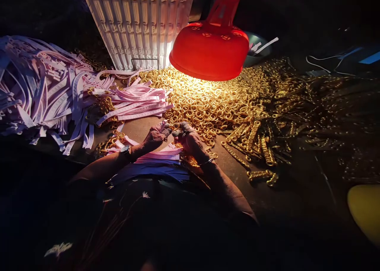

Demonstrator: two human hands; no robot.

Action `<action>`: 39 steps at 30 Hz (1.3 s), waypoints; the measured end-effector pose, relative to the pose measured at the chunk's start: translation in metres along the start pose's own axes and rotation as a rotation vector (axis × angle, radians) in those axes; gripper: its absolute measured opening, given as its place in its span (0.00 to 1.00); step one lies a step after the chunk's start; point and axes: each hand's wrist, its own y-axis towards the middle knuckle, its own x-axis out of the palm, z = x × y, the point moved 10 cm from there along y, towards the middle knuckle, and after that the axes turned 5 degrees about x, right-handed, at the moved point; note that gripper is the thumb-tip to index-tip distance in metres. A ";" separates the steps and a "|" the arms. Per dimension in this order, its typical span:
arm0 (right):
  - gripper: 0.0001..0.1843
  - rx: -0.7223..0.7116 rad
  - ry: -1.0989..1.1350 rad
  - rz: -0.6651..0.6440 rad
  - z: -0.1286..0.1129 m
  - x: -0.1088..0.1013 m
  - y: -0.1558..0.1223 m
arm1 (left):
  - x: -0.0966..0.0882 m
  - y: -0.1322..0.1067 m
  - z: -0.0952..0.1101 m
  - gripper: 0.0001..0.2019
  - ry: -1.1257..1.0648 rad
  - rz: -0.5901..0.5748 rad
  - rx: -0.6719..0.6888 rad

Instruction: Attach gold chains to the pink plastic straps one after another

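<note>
My left hand [156, 136] is closed in a pinch, its fingertips in dark grey coverings; a small pale pink bit shows at its top, but what it grips is too small to make out. Close against it, my right hand [191, 139] is also pinched, with grey-covered fingertips at a small gold ring [175, 126]. Pink straps [157, 156] lie beneath both wrists at the table's near edge. Just beyond the fingers spreads a big heap of gold rings [204, 108].
A red lamp [210, 51] hangs low over the heap. More pink straps [44, 89] are piled at left; a bundle of straps [139, 103] lies nearer. A ribbed translucent panel [139, 25] stands behind. Linked gold pieces [264, 144] lie right, and a yellow object [366, 207] sits far right.
</note>
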 end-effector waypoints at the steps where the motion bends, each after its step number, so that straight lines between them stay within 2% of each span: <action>1: 0.23 -0.045 -0.040 0.042 -0.002 -0.003 -0.003 | 0.000 0.000 -0.001 0.19 -0.010 0.004 -0.022; 3: 0.23 -0.141 -0.152 0.114 -0.009 -0.007 -0.011 | 0.002 -0.001 -0.002 0.19 -0.029 -0.008 -0.046; 6: 0.17 -0.308 -0.415 0.181 -0.026 -0.005 -0.024 | 0.006 -0.002 -0.005 0.18 -0.032 -0.043 -0.053; 9: 0.11 -0.398 -0.669 0.209 -0.038 -0.001 -0.030 | 0.005 -0.003 -0.011 0.16 -0.032 -0.026 -0.047; 13: 0.09 -0.387 -0.850 0.151 -0.038 0.001 -0.023 | 0.001 -0.004 -0.023 0.15 -0.012 0.023 -0.082; 18: 0.08 -0.450 -1.004 0.037 -0.037 0.006 -0.013 | 0.000 -0.007 -0.050 0.11 0.058 -0.019 -0.273; 21: 0.09 -0.429 -1.044 0.042 -0.037 0.003 -0.007 | -0.003 -0.006 -0.056 0.08 0.075 -0.015 -0.287; 26: 0.13 -0.341 -0.994 0.001 -0.032 0.003 -0.003 | 0.001 -0.004 -0.062 0.10 -0.033 -0.013 -0.329; 29: 0.17 -0.383 -1.059 0.029 -0.035 0.003 -0.007 | 0.000 -0.002 -0.059 0.10 -0.026 -0.008 -0.318; 33: 0.20 -0.471 -1.120 0.090 -0.042 0.000 -0.010 | 0.000 0.000 -0.050 0.09 0.048 -0.036 -0.232; 36: 0.20 -0.419 -1.036 0.065 -0.036 -0.004 -0.007 | 0.001 -0.001 -0.047 0.07 0.064 -0.065 -0.181; 39: 0.22 -0.288 -0.846 0.005 -0.021 -0.012 -0.002 | 0.003 -0.002 -0.044 0.07 0.054 -0.090 -0.117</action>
